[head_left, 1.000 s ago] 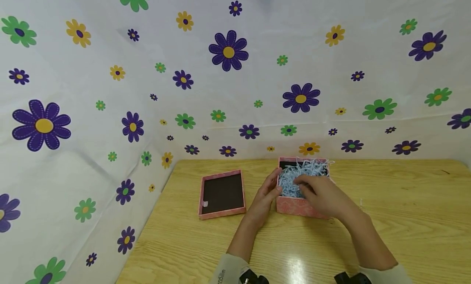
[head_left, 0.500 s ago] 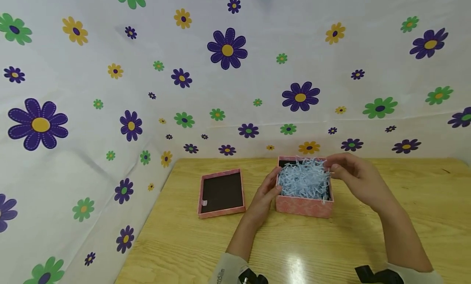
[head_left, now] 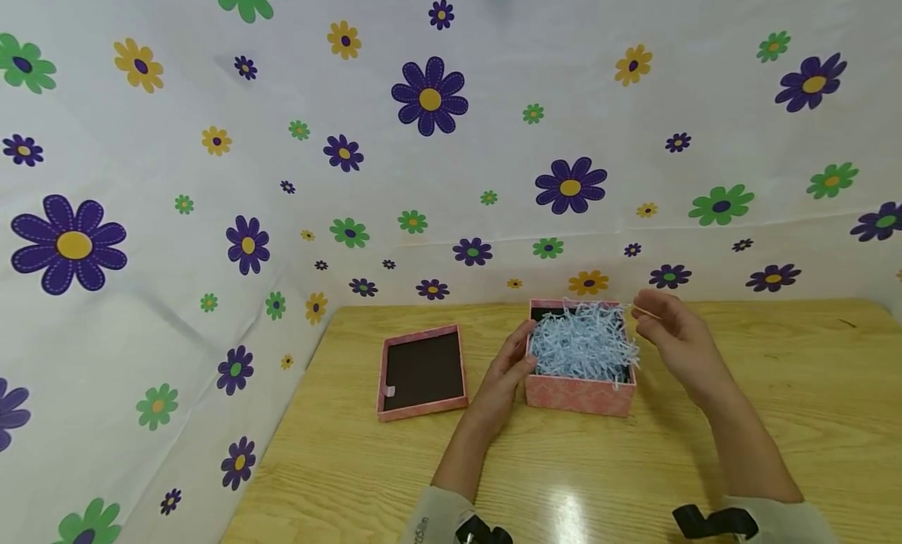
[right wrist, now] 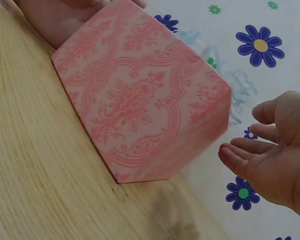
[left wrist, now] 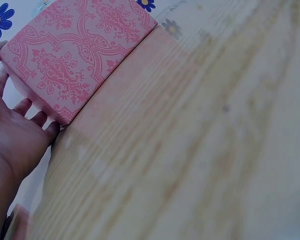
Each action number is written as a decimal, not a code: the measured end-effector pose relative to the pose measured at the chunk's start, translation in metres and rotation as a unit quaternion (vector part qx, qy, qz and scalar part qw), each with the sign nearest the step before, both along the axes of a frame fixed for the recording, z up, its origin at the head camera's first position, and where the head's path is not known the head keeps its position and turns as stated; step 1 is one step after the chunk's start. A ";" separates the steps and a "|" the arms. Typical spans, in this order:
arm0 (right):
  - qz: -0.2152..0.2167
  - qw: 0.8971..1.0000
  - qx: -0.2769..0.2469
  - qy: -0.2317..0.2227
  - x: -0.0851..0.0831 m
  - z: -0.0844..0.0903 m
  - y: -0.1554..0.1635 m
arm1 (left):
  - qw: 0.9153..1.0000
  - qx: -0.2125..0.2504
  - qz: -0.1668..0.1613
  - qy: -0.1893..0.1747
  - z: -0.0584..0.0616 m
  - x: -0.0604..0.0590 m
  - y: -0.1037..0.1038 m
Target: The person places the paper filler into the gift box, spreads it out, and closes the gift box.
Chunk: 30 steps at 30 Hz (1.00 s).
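Observation:
A pink patterned box (head_left: 579, 395) stands on the table, filled with pale blue shredded paper (head_left: 582, 347). Some strands poke over its right rim and top. Along the box's left side rests my left hand (head_left: 497, 383), its fingers spread against the wall and its thumb near the front corner; the left wrist view shows these fingers (left wrist: 24, 106) touching the pink side. To the right of the box hovers my right hand (head_left: 680, 344), a small gap away, with fingers loosely bent and nothing visibly held. The right wrist view shows that hand (right wrist: 275, 145) apart from the box.
A pink-edged lid (head_left: 423, 409) with a dark inside lies upturned to the left of the box. Behind the wooden table (head_left: 338, 466) hangs a white cloth (head_left: 493, 153) printed with flowers, also covering the left side.
My right hand has come off the shredded paper and moved right, past the box's right rim, where it now stays apart. My left hand has kept its place.

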State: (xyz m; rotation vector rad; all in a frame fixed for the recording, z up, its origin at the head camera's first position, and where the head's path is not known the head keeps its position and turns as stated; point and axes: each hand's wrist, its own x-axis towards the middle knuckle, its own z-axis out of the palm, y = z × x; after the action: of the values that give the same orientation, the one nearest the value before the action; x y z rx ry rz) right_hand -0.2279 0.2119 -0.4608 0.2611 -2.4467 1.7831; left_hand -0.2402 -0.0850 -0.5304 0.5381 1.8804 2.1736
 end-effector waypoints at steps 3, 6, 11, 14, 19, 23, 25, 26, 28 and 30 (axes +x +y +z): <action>0.013 1.000 -0.012 -0.011 -0.002 0.000 -0.005 | 1.000 0.000 -0.001 0.002 0.000 0.000 0.000; 0.010 1.000 0.004 0.003 0.000 0.006 -0.010 | 1.000 0.003 -0.002 0.005 0.001 0.000 0.001; 0.008 1.000 0.014 0.017 0.008 0.020 -0.020 | 1.000 0.001 -0.006 0.004 0.004 0.002 0.000; 0.027 1.000 0.006 0.010 0.013 0.024 -0.031 | 1.000 0.000 -0.005 0.002 0.004 0.002 0.000; 0.051 0.998 0.040 0.005 0.017 0.025 -0.052 | 1.000 0.000 -0.002 -0.004 0.003 0.001 0.000; 0.079 0.996 0.046 0.016 0.018 0.025 -0.069 | 1.000 0.003 -0.006 -0.002 0.003 0.001 0.000; 0.097 0.994 0.049 0.020 0.018 0.025 -0.076 | 1.000 0.002 -0.006 0.001 0.003 0.001 -0.001; 0.104 0.993 0.054 0.020 0.018 0.025 -0.079 | 1.000 0.001 -0.007 0.002 0.003 0.001 -0.001; 0.119 0.991 0.065 0.017 0.017 0.026 -0.083 | 1.000 -0.001 -0.007 0.002 0.004 0.001 -0.001; 0.130 0.988 0.079 0.014 0.016 0.028 -0.087 | 1.000 -0.005 -0.005 0.004 0.004 0.001 -0.001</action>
State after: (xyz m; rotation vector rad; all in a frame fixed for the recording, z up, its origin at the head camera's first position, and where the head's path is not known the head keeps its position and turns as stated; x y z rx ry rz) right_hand -0.2114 0.1252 -0.4332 0.6429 -2.6407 1.6581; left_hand -0.2388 -0.0859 -0.5261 0.5542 1.8870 2.1576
